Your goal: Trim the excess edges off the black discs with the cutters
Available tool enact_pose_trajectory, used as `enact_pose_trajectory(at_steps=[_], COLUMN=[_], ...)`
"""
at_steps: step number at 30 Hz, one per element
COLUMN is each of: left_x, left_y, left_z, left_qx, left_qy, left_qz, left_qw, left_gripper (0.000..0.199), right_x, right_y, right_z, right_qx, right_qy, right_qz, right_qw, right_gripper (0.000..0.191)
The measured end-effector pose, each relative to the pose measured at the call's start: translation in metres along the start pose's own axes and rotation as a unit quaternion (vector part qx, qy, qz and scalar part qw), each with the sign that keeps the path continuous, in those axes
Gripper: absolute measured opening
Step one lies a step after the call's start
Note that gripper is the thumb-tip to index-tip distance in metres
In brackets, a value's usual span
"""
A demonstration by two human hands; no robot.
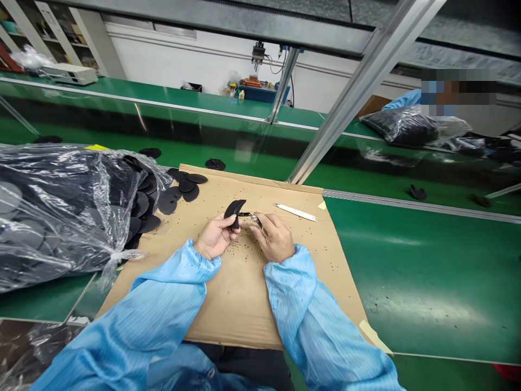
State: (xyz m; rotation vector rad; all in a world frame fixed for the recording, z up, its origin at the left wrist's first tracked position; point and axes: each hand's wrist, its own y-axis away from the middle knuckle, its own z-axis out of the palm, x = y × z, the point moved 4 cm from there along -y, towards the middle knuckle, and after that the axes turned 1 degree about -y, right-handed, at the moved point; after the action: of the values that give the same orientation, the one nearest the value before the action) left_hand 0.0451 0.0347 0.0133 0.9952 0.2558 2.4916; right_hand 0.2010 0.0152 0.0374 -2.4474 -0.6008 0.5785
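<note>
My left hand (215,236) is closed round a thin, curved black disc (233,212), or a small stack of them, held on edge above the cardboard. To its right, my right hand (273,237) pinches a small black-and-metal hand tool (255,218). That tool is mostly hidden by the fingers, so its exact kind does not show. Its dark end reaches the disc's right side. Tiny black scraps lie scattered on the cardboard sheet (240,293) under both hands. Beyond my right hand lies a slim white tool (295,212), like a knife handle.
A large clear plastic bag (61,217) full of black discs stands at left, with loose discs (189,187) spilling beside it. A metal post (345,114) slants up behind the cardboard. Green worktop (423,271) extends right. A person in a blue sleeve (402,100) is at the far right.
</note>
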Motion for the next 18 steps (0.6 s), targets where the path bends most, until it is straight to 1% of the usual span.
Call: enact_pose_trajectory(at_steps=[6, 10, 14, 18], left_x=[-0.001, -0.001, 0.0, 0.002], left_y=[0.0, 0.0, -0.002, -0.004], left_z=[-0.001, -0.001, -0.001, -0.002], left_qx=[-0.001, 0.01, 0.016, 0.013], left_qy=[-0.013, -0.017, -0.017, -0.034], left_qz=[0.005, 0.004, 0.027, 0.063], left_qw=[1.0, 1.0, 0.999, 0.997], left_gripper=[0.01, 0.007, 0.01, 0.021], right_x=[0.001, 0.002, 0.003, 0.006], right_y=[0.0, 0.001, 0.003, 0.004], right_z=[0.0, 0.002, 0.008, 0.01], right_qx=[-0.033, -0.04, -0.057, -0.033], right_qy=[0.012, 0.004, -0.011, -0.045], right_qz=[0.011, 0.016, 0.029, 0.053], right_qw=[0.999, 0.999, 0.998, 0.997], right_gripper=[0.026, 0.025, 0.025, 0.027])
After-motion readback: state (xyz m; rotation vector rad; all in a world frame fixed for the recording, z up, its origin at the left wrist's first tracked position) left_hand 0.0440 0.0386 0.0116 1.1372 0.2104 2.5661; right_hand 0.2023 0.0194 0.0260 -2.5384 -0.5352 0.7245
